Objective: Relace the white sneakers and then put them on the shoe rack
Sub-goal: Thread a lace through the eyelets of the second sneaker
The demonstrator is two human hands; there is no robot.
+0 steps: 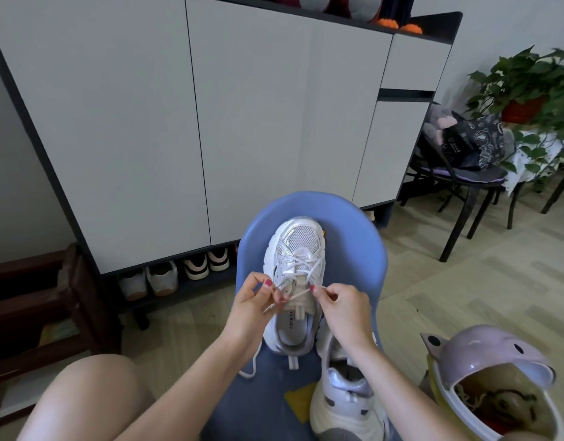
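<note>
Head view, nearest first: the second sneaker (346, 396) lies at the near right of the blue plastic seat (363, 249), its tongue flopped open and no lace showing in the upper eyelets, so by my reading it waits its turn. Just beyond it the white sneaker (295, 281) being worked sits toe-away in the middle of the seat. The left hand (250, 302) pinches one run of the flat white lace (296, 294) between thumb and forefinger; the right hand (341, 305) pinches the other end, fingers curled round it, and the lace stretches taut across the tongue between them. The lower eyelets are already crossed, so this looks like the upper rows. To do it well, I would keep the lace flat and untwisted, draw both ends evenly, and steady the shoe so it does not slide on the smooth seat. A loose lace tail hangs over the near left edge — it could snag.

Mesh toe, glossy moulded overlays and a chunky ridged sole; the lace is soft woven cotton. Farther off, at the far left, the low open shelf of the shoe rack (166, 278) — a matt, flat-fronted cabinet — holds other pairs
</note>
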